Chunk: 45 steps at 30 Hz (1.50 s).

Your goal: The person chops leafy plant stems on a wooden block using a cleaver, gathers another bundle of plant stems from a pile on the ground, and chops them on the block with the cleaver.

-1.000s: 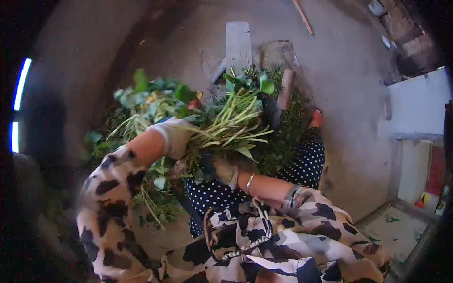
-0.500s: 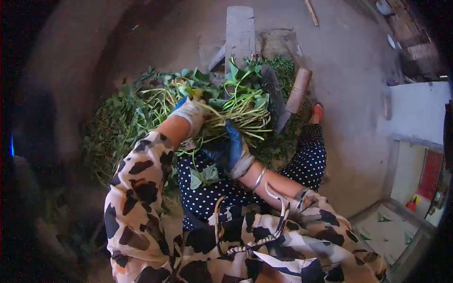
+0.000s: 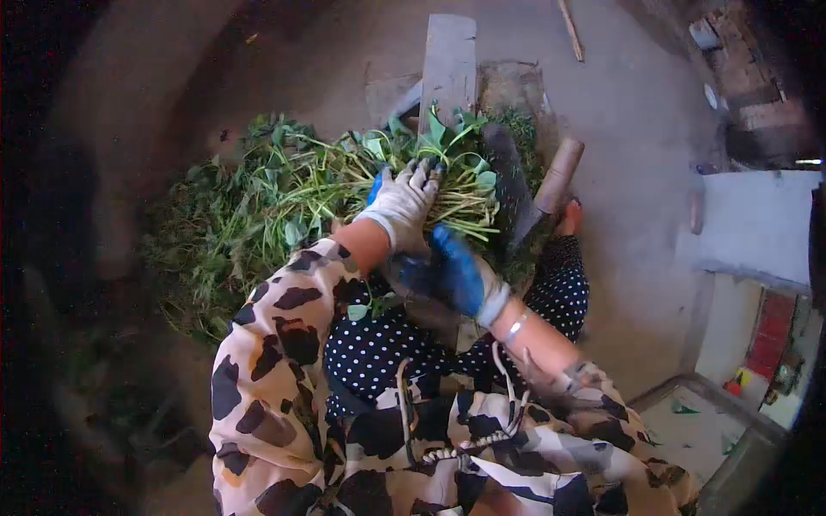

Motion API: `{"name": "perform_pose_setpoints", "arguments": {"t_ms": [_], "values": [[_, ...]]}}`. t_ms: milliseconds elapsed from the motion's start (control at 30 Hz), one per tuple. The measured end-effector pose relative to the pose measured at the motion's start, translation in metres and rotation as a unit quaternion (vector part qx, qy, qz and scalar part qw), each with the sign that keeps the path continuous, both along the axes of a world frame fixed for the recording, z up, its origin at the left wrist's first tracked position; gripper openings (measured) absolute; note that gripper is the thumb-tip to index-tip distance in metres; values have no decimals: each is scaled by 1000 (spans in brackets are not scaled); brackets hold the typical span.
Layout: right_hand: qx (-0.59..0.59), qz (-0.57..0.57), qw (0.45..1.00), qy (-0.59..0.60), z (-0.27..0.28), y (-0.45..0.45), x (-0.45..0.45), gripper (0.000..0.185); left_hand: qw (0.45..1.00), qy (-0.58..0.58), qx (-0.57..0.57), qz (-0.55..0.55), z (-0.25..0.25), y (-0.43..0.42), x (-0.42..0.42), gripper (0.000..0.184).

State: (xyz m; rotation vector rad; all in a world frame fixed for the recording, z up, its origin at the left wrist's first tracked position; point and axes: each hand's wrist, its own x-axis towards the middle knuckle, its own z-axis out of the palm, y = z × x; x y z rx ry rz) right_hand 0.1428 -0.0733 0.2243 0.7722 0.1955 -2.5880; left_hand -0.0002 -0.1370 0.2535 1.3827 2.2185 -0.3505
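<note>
My left hand [image 3: 403,205], in a white glove with blue on its palm side, lies on top of a bunch of green leafy stems [image 3: 460,205], fingers stretched out and slightly spread. The cut-looking stem ends point right, towards a broad dark blade [image 3: 508,185] with a round wooden handle [image 3: 559,176]. Just below the bunch is my right hand [image 3: 460,271], in a similar glove, its blue palm side turned up and left. Its fingers look extended and hold nothing I can see; they are slightly blurred. Leaves partly cover the wooden plank [image 3: 450,69] behind the bunch.
A large heap of green vines [image 3: 232,215] spreads to the left. Finer green pieces [image 3: 516,129] lie beyond the blade. My foot [image 3: 570,217] is beside the handle. A stick [image 3: 571,30] lies on the floor at the back, and a white panel [image 3: 757,219] stands at right.
My left hand has gone from gripping the stems to lying flat on them, further right. My right hand has come off the stem ends and moved down and right.
</note>
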Motion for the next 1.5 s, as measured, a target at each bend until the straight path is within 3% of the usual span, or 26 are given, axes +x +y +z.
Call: {"name": "perform_pose_setpoints", "arguments": {"t_ms": [33, 67, 100, 133, 167, 200, 233, 267, 333, 367, 433, 467, 500, 533, 600, 700, 733, 800, 867, 933, 1033, 1133, 1233, 1333, 1433, 1500], "values": [[5, 3, 1000, -3, -4, 6, 12, 55, 1000, -3, 5, 3, -10, 0, 1, 122], [351, 117, 923, 107, 15, 14, 18, 53, 1000, 23, 13, 5, -21, 0, 2, 114], [642, 214, 708, 204, 34, 21, 19, 50, 999, 49, 18, 7, -32, 0, 3, 106], [585, 193, 772, 157, 63, 26, 9, 50, 996, 81, 45, 4, -44, 0, 5, 84], [655, 102, 727, 176, 70, 30, -2, 50, 996, 78, 45, 6, -43, -1, 8, 84], [741, 59, 639, 199, 79, 39, -23, 56, 997, 57, 49, 19, -40, 0, 11, 73], [800, 161, 561, 136, 92, 48, -50, 66, 997, 40, 56, 33, -35, 1, 14, 63], [880, 202, 426, 62, 80, 48, -72, 75, 999, 47, 12, 21, -27, 4, 18, 49], [892, 341, 295, -18, 33, 55, -119, 79, 992, 43, 107, 57, -28, -3, 29, 37], [892, 344, 293, -15, 5, 61, -129, 79, 988, 38, 137, 66, -28, -5, 33, 36], [873, 356, 276, 185, -27, 72, -145, 81, 977, 81, 182, 70, -36, -6, 39, 34], [818, 452, 327, 140, 7, 75, -149, 75, 971, 106, 208, 57, -40, -4, 40, 33], [818, 456, 323, 139, 5, 75, -143, 75, 962, 135, 233, 48, -30, -4, 41, 33], [799, 415, 396, 181, 3, 75, -135, 72, 983, 48, 169, 54, -22, 0, 37, 34], [771, 335, 498, 214, -16, 79, -121, 65, 983, 69, 171, 26, -31, 1, 40, 35], [762, 366, 497, 198, -21, 83, -139, 62, 989, 55, 134, -17, -25, 9, 16, 36], [745, 412, 464, 243, -17, 92, -148, 64, 995, 31, 93, -18, -30, 15, 9, 41], [825, 364, 408, 145, 5, 93, -142, 75, 999, -28, -2, -31, -12, 29, -9, 42], [850, 339, 388, 108, 60, 81, -133, 82, 990, -47, 133, -25, -43, 26, -24, 40], [770, 522, 334, 148, 79, 78, -129, 98, 983, -47, 172, 41, -45, 30, -31, 43], [855, 484, 112, 147, 34, 65, -83, 89, 987, -83, 133, 42, -26, 25, -30, 62], [843, 517, 109, 98, 11, 61, -85, 71, 987, -27, 149, 47, -19, 13, -14, 75], [830, 539, 105, 97, 9, 64, -84, 61, 987, -29, 158, 28, -12, -6, 3, 112], [834, 528, 119, 110, 16, 65, -88, 50, 984, 58, 165, 23, -64, 6, 13, 121], [820, 539, 164, 104, 19, 70, -101, 48, 998, 27, 57, 0, -25, 22, -7, 108], [810, 543, 198, 99, 19, 71, -107, 49, 990, 81, 98, -52, -46, 28, -23, 113]]}}
